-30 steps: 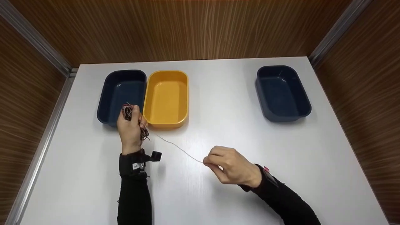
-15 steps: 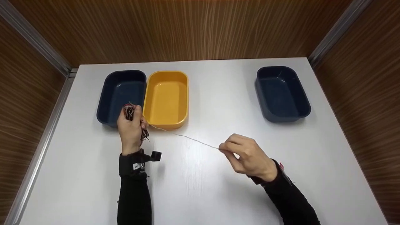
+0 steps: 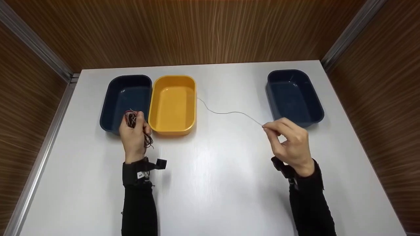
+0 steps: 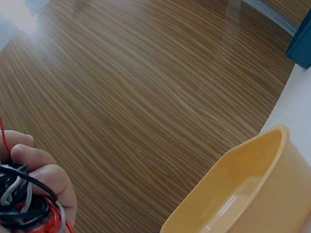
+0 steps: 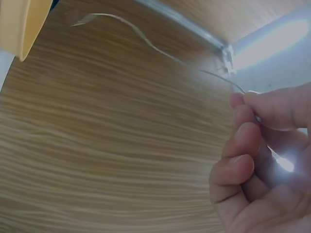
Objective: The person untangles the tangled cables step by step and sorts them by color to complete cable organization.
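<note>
Pinching a single thin, pale wire (image 3: pixel 226 113) between thumb and fingertip, the right hand (image 3: pixel 293 146) overlaps the near end of a dark-blue rounded plastic bin (image 3: pixel 292 95) at right — contact with it cannot be told. A fingertip pinch probably suits so fine a strand. Wire bows leftward in a slack wave, far end by the right rim of a yellow rounded plastic bin (image 3: pixel 174 105); touching or not, unclear. Left hand (image 3: pixel 134 137) curls round a tangled bundle of black, red and white wires (image 3: pixel 131 118), likely so loose loops don't spill — some trail below the palm. Hands stand well apart, presumably so strand and bundle don't snag.
</note>
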A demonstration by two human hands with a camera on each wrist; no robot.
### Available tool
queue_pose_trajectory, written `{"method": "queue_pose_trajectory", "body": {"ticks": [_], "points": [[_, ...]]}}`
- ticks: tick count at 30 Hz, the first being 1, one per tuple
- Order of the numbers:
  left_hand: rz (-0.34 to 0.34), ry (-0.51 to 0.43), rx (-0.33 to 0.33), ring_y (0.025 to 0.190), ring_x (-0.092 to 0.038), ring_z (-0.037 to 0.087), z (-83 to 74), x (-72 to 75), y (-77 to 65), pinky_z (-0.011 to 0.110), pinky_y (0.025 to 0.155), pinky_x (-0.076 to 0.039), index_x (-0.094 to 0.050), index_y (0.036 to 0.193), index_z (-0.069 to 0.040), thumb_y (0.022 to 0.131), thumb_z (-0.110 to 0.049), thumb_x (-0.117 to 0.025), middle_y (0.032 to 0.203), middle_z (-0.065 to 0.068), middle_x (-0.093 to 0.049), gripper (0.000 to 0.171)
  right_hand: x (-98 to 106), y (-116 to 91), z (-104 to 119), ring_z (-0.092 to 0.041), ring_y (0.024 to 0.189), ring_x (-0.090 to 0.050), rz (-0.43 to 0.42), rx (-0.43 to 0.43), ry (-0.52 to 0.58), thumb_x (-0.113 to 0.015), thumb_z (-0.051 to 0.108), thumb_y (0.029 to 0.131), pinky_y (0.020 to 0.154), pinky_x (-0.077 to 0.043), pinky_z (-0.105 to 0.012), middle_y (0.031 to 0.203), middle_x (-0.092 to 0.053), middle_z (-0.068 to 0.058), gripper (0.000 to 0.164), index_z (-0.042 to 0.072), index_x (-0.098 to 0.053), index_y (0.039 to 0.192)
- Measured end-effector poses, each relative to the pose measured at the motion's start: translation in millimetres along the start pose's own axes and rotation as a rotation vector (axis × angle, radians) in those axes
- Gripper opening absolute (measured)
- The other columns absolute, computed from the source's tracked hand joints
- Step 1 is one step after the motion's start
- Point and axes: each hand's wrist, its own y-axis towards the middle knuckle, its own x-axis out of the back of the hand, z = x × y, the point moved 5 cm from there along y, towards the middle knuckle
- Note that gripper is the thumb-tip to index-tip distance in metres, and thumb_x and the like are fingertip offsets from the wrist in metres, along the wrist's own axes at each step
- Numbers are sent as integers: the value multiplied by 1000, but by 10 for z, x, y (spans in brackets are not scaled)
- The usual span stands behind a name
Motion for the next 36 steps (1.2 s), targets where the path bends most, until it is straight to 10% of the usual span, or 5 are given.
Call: {"method": "queue_pose_trajectory", "body": {"ticks": [18,28,36], "points": [[162,186,-47,47,-50,11,37,-307,-132,23,44,-44,-53,97,-2,98,-9,-59,67,4,-52,9,538,-96,-776,11,72,-44,-284,-242,-273,-69,-12,80,70,-35,-3,71,-64,-25,4,-8,-71,79],[206,196,-17,48,-51,11,104,-377,-179,22,45,-44,-53,96,-3,98,-10,-60,69,4,-54,10,720,-217,-1257,12,71,-40,-282,-305,-400,-63,4,91,68,-30,-5,73,-62,-26,16,-9,-71,87],[221,209,-26,47,-50,11,131,-412,-177,22,44,-43,-54,94,-3,97,-9,-61,65,3,-53,10,693,-309,-1486,-19,64,-52,-235,-380,-463,-61,7,92,69,-27,-6,75,-63,-28,20,-10,-71,88]]}}
